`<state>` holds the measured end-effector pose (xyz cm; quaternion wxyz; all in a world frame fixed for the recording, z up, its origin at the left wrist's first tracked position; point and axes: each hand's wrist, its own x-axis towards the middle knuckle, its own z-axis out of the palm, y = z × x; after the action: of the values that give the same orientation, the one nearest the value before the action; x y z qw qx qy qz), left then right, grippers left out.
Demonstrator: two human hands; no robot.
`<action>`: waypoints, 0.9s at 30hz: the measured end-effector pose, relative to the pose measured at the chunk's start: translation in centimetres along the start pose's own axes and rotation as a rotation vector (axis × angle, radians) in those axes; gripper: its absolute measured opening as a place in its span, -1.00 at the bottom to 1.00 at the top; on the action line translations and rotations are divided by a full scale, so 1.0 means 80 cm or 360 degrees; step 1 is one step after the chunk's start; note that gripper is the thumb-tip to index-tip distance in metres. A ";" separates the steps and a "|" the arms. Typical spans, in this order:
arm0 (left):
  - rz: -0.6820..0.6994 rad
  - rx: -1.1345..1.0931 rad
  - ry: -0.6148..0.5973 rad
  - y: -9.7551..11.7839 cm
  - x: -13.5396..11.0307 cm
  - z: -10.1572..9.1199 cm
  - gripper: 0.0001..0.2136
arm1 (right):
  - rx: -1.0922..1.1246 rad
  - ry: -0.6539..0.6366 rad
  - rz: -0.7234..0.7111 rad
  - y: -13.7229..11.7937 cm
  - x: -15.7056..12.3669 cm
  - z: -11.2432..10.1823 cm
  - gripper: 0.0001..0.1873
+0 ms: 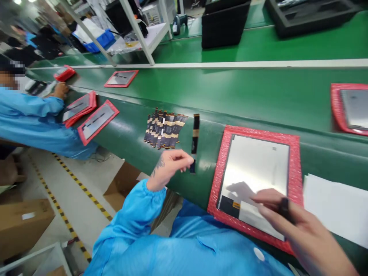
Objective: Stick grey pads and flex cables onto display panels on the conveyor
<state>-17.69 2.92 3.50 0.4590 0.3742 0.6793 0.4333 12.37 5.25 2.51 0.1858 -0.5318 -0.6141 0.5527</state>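
My left hand (171, 165) is closed, with thumb and forefinger pinched at the lower part of a dark flex cable (195, 142) with a tan band. Left of it lies a pile of similar flex cables (164, 130). A silver display panel (258, 161) rests on a red bubble-wrap sheet (295, 168), its dark strip and orange connector at the near left corner. My right hand (287, 214) hovers over the panel's near right part, slightly blurred, its fingers drawn together. Something small and black shows at its fingers; what it is I cannot make out.
White paper sheets (336, 203) lie right of the panel. Another wrapped panel (358, 107) sits at the far right. Several more (97, 120) are on the left, near a co-worker's blue sleeve (31, 107). Behind are a black bin (225, 25) and a white shelf frame (152, 36).
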 end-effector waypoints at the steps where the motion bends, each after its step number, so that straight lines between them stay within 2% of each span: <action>1: -0.0042 -0.0080 -0.0197 0.002 -0.008 0.020 -0.76 | 0.0067 -0.0130 0.0094 -0.011 0.004 0.008 -0.54; 3: -0.0104 -0.0172 -0.0493 0.006 -0.019 0.057 -0.77 | 0.0202 -0.0308 0.0191 -0.027 0.014 0.018 -0.53; 6: -0.0154 -0.0257 -0.0767 0.010 -0.022 0.096 -0.78 | 0.0393 -0.0451 0.0227 -0.030 0.026 0.021 -0.56; 9: -0.0149 -0.0267 -0.0899 0.010 -0.018 0.116 -0.79 | 0.0453 -0.0537 0.0256 -0.022 0.028 0.013 -0.61; 11: -0.0073 -0.0223 -0.0915 0.004 -0.018 0.123 -0.81 | 0.0423 -0.0577 0.0277 -0.016 0.029 0.007 -0.64; 13: 0.0149 -0.0075 -0.0770 -0.009 -0.023 0.125 -0.80 | 0.0346 -0.0593 0.0303 -0.010 0.032 0.001 -0.65; 15: 0.0553 0.0242 -0.0506 -0.030 -0.034 0.127 -0.78 | 0.0189 -0.0504 0.0265 0.000 0.035 -0.004 -0.66; 17: 0.1016 0.0625 -0.0280 -0.055 -0.048 0.128 -0.74 | -0.0016 -0.0363 0.0110 0.012 0.038 -0.007 -0.72; 19: 0.1375 0.0897 -0.0154 -0.079 -0.061 0.131 -0.72 | -0.0192 -0.0258 -0.0094 0.025 0.040 -0.008 -0.79; 22: 0.1576 0.1050 -0.0034 -0.102 -0.071 0.134 -0.72 | -0.0369 -0.0193 -0.0240 0.037 0.037 -0.004 -0.80; 27: 0.1639 0.1119 -0.0033 -0.107 -0.069 0.133 -0.81 | -0.0454 -0.0146 -0.0286 0.036 0.029 0.009 -0.77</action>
<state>-6.91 -2.45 -5.02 0.0471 0.7867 0.5093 0.3457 12.22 6.36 -1.10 0.1290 -0.4701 -0.7391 0.4649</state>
